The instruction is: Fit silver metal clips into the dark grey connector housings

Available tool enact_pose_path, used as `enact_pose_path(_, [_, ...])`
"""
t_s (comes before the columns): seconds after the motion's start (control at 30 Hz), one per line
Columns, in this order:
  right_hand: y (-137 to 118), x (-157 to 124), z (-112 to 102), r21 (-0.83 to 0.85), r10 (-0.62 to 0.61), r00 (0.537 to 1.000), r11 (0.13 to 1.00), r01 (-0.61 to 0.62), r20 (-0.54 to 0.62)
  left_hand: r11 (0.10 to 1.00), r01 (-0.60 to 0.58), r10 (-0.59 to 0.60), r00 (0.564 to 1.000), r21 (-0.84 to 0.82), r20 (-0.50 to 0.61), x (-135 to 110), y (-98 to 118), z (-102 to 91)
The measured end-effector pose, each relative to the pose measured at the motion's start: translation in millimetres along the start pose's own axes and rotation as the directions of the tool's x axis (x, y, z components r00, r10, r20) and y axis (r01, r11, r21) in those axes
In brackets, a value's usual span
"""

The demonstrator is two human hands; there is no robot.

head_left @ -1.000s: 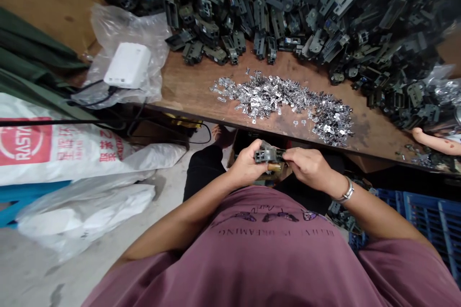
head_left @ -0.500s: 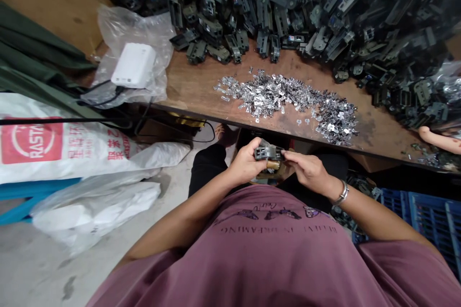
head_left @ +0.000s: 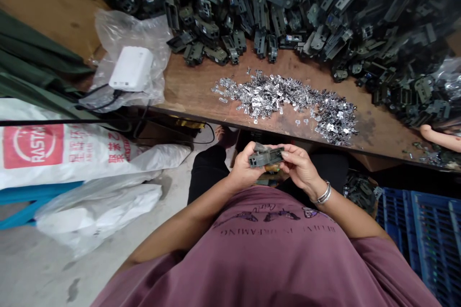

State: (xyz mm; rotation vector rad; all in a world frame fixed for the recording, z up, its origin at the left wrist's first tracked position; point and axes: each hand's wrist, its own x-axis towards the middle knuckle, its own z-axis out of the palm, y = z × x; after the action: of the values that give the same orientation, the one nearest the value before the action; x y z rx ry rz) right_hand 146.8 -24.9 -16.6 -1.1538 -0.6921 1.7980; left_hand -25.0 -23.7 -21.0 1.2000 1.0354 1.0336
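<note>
Held in front of my lap is a dark grey-green plastic part (head_left: 265, 157), box-like with openings along its side. My left hand (head_left: 243, 168) is closed around its left end. The fingers of my right hand (head_left: 301, 165) grip the right end, thumb and fingertips pressed against it. Whether a small piece sits between the right fingertips is hidden. On the table edge beyond my hands lies a spread of small shiny metal clips (head_left: 277, 96). Behind them is a large heap of similar dark plastic parts (head_left: 262, 7).
A white box-shaped device (head_left: 131, 68) with a cable rests on clear plastic wrap (head_left: 158, 38) at the left of the wooden table (head_left: 190, 81). White printed sacks (head_left: 90, 146) lie at left, blue crates (head_left: 432, 230) at right. Another person's hand (head_left: 439, 138) shows at the right edge.
The plastic part has been turned so that its long side faces me. My right hand has moved left and closer in, now gripping the part's right end.
</note>
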Motion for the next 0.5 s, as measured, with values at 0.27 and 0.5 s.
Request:
enact_pose_path(0.27, [-4, -2, -8, -0.428, -0.196, 0.957, 0.862, 0.272, 0.213, 0.883, 0.376, -0.266, 0.893, -0.28, 0.362, -2, 18, -21.6])
enact_pose_path(0.5, [-54, 55, -16, -0.842, -0.382, 0.806, 0.112, 0.527, 0.453, 0.735, 0.49, -0.398, 0.872, -0.469, 0.287, 3, 18, -15.9])
